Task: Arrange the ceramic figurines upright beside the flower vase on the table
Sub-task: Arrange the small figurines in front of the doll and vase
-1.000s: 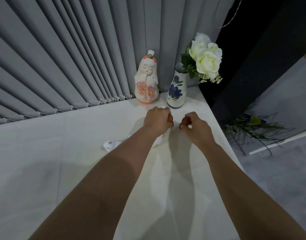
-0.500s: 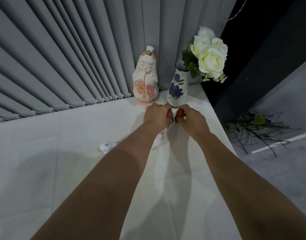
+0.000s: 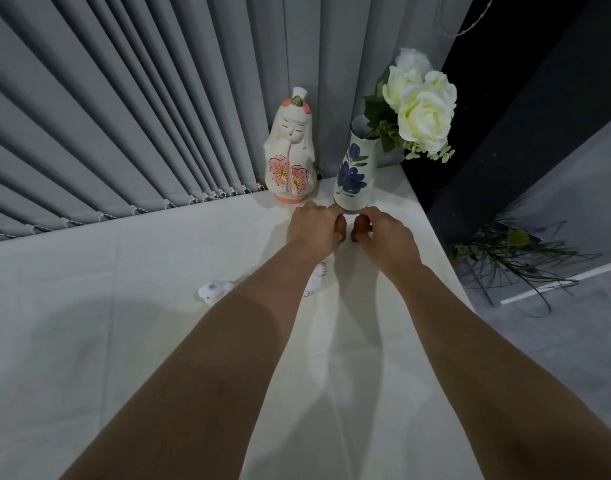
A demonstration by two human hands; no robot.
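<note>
The vase (image 3: 354,174) holds white roses (image 3: 423,112). Just before it, each hand's grip, left hand (image 3: 314,228) and right hand (image 3: 387,237), closes on a small brown figurine (image 3: 340,226). A doll (image 3: 290,154) stands beside the vase, near the surface (image 3: 89,341) corner.

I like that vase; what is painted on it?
Dark blue flowers and leaves on the white vase, seen from the head camera.

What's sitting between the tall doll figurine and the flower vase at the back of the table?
Nothing: the head view shows only bare white table between the doll figurine and the flower vase.
</note>
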